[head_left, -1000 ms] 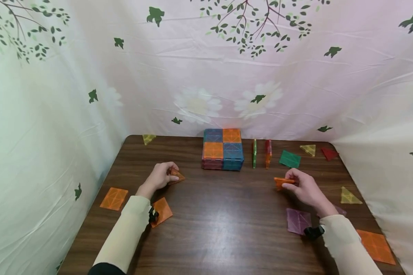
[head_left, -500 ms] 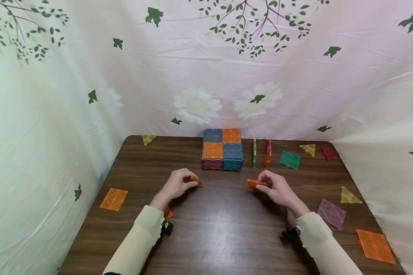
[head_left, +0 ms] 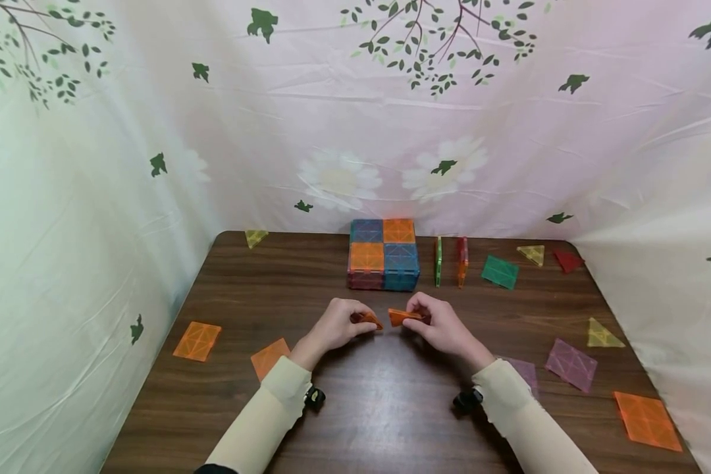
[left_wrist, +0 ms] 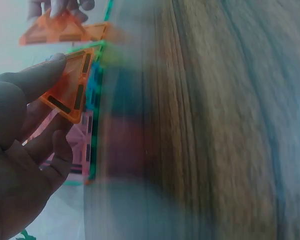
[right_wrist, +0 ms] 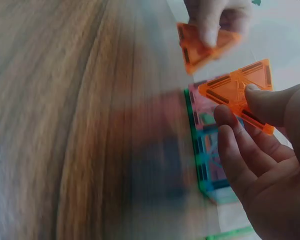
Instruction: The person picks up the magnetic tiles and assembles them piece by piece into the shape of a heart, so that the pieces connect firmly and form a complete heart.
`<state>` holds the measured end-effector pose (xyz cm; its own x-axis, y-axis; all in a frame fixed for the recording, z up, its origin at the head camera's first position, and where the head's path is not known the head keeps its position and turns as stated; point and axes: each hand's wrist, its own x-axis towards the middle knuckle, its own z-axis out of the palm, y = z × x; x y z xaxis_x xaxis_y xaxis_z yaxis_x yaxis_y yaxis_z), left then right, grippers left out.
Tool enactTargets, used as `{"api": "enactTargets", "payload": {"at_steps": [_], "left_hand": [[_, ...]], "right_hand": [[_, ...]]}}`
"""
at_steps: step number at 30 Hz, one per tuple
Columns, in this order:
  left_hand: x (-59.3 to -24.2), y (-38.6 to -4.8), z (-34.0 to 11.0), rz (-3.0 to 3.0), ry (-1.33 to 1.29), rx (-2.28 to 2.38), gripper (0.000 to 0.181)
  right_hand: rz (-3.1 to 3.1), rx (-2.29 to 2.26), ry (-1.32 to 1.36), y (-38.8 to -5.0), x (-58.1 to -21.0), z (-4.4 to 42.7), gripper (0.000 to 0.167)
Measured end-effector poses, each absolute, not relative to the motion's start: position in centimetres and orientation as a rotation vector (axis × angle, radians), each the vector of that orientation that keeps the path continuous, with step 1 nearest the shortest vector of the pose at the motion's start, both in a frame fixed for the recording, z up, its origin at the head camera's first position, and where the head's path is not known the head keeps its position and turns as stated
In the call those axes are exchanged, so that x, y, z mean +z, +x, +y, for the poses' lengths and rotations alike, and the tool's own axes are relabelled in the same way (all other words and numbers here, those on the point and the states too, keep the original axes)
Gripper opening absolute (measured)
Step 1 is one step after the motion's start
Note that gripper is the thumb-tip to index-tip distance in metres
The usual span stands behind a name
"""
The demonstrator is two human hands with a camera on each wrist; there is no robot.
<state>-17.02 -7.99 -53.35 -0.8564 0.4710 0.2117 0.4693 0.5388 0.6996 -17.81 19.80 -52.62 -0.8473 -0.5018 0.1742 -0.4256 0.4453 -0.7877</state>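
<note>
In the head view my left hand (head_left: 338,324) pinches an orange triangular magnetic tile (left_wrist: 75,80) between thumb and fingers. Opposite it, my right hand (head_left: 447,327) pinches another orange triangular magnetic tile (right_wrist: 232,90), its thumb on the near face. Both tiles are held up over the middle of the table, their tips facing each other with a small gap. Just behind the hands stands a low box of magnetic tiles (head_left: 400,258), orange and blue on top with red and blue walls. Fingers cover part of each held tile.
On the wooden table (head_left: 367,421), a green tile (head_left: 438,262) and a red-orange tile (head_left: 462,262) stand on edge. Flat tiles lie around: orange square (head_left: 197,341), orange tile (head_left: 270,359), green tile (head_left: 500,272), purple tile (head_left: 571,365), large orange square (head_left: 648,420), yellow triangle (head_left: 603,334).
My left hand has moved right and my right hand left, bringing the two orange triangles close together before the box. Flat tiles beneath the forearms have been covered and uncovered.
</note>
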Motion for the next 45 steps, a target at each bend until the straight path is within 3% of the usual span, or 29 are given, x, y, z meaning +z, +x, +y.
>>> {"api": "enactTargets", "payload": {"at_steps": [17,26,45], "left_hand": [[-53.2,-16.7,-7.6,2.783,0.917,1.285,0.011],[-53.1,-16.6,-7.9,2.739,0.902,1.258,0.010],[-53.2,-16.4,-8.8,2.685,0.919,1.241,0.010]], "right_hand": [[2.533,-1.378,-0.857,-17.4,-53.4,18.4,0.015],[2.651,-1.144,-1.022,-17.3,-53.7,18.4,0.011],[2.659,-1.025,-0.964,-17.4,-54.5,19.1,0.015]]}}
